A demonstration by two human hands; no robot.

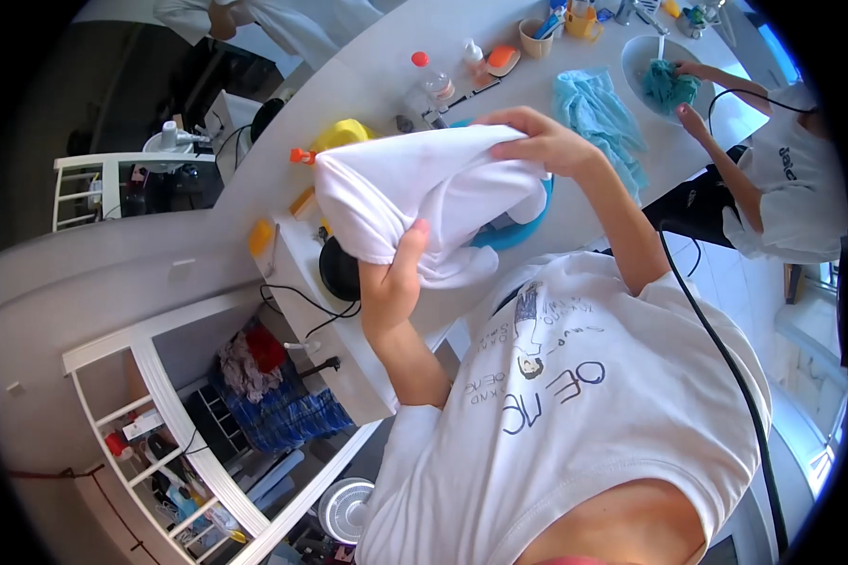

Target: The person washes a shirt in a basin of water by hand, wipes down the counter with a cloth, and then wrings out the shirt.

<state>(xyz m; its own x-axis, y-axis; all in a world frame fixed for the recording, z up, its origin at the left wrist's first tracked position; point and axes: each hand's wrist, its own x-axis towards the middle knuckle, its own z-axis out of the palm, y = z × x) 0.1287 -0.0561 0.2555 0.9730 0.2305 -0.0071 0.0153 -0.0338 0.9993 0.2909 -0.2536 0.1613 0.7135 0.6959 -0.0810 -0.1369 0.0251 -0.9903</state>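
A white cloth [424,179], perhaps a garment, is stretched between my two hands above the counter. My left hand [396,278] grips its near left edge, thumb on top and the other fingers hidden under the fabric. At the upper right of the cloth, my right hand [537,141] is closed on the far edge. Folds sag in the middle and hang down toward the counter's front. Partly covered by the cloth, a blue basin [528,226] sits below, with greyish fabric just visible in it.
A light-blue cloth [598,122] lies right of the basin. At the sink [631,61], another person's hands hold a teal cloth [669,87] near the tap. A bottle [433,83], yellow item [344,134] and cup [537,40] stand behind. A black cable [725,348] hangs at right.
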